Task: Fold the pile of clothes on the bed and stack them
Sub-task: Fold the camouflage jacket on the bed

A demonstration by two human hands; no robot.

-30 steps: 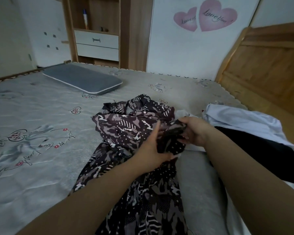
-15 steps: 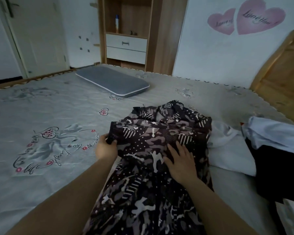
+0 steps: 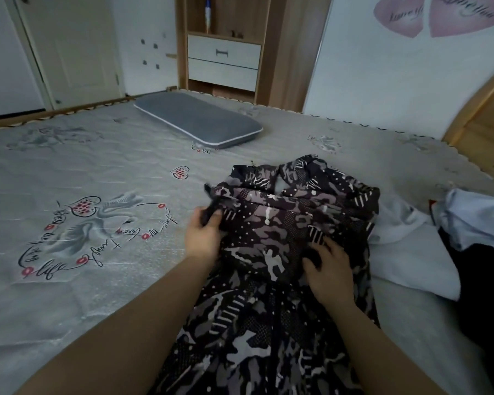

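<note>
On the grey printed bedspread (image 3: 103,280), left hand (image 3: 203,238) pinches the folded edge of the dark camouflage-patterned garment (image 3: 283,229), right hand (image 3: 330,269) presses it flat with fingers spread; best to tug the edge taut before smoothing the crease.

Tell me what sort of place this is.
Most likely a home bedroom. A wide bed with a grey printed quilted cover fills the view, a flat grey pillow lies on it, and a wooden wardrobe unit with white drawers stands against the wall.
</note>
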